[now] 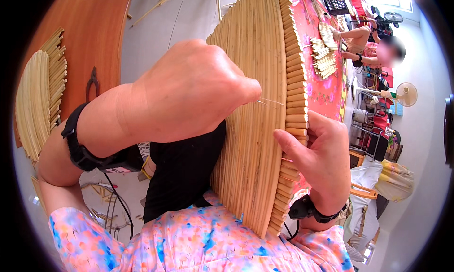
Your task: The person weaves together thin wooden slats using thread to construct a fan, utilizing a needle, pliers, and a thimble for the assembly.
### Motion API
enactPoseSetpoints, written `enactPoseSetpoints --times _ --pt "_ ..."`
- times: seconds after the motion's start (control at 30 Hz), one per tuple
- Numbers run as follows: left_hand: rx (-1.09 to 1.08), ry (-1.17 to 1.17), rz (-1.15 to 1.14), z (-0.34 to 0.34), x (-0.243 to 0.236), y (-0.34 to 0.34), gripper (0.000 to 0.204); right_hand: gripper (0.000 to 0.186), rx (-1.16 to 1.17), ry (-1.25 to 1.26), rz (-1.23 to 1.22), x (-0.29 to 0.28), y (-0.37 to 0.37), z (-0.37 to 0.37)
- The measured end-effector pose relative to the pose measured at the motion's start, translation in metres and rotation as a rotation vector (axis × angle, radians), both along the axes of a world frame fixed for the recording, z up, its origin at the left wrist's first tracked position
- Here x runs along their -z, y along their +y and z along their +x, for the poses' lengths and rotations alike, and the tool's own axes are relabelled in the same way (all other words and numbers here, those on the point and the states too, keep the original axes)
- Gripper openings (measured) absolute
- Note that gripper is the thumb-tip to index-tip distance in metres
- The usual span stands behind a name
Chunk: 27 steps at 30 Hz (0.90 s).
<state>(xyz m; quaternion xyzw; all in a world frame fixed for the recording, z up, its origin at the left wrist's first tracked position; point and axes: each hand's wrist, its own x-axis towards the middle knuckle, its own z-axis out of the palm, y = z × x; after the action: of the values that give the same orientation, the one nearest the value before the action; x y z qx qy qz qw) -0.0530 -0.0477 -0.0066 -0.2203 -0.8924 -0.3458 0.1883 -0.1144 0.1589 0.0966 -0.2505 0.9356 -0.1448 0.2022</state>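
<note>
A panel of pale reed sticks (265, 49) stands against my lap, its sticks laid close together and their cut round ends lined up along the right edge. My right hand (324, 149) grips that edge, thumb on the facing side and fingers curled round the stick ends. Closed into a fist, my left hand (189, 90) is in front of the panel. From its thumb and fingertips a fine pale thread (272, 102) runs to the sticks; whether a needle is in the grip I cannot tell. The fingers are mostly hidden behind the back of the hand.
Pincers (92, 85) and more bundled reed sticks (35, 99) lie on a brown board (78, 40) at left. At right, a red flowered cloth (326, 94) carries short reed bundles (324, 59). Another person (364, 47) sits beyond, near a fan (406, 94).
</note>
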Motion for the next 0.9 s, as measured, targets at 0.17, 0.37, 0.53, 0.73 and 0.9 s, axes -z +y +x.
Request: enactPoseSetpoints --times 0.17,0.37,0.53,0.73,0.9 --pt "-0.01 0.012 0.004 -0.0034 0.0008 0.0026 0.019 0.021 -0.003 0.009 0.079 -0.0055 -0.0051 0.0014" --pt "-0.02 0.003 -0.018 -0.0028 0.0009 0.0038 0.018 0.021 0.001 0.003 0.019 -0.0012 -0.0016 0.0012" --pt "-0.019 0.022 -0.009 -0.0042 0.0023 0.0043 0.016 0.021 -0.006 0.016 0.011 0.0003 0.001 0.0008" --pt "-0.014 0.012 -0.008 -0.0044 0.0014 0.0052 0.016 0.021 -0.005 0.017 0.045 -0.0023 -0.0011 0.0008" --pt "-0.006 0.013 -0.005 -0.0053 0.0013 0.0057 0.015 0.02 -0.031 0.022 0.026 -0.0017 -0.0008 0.0008"
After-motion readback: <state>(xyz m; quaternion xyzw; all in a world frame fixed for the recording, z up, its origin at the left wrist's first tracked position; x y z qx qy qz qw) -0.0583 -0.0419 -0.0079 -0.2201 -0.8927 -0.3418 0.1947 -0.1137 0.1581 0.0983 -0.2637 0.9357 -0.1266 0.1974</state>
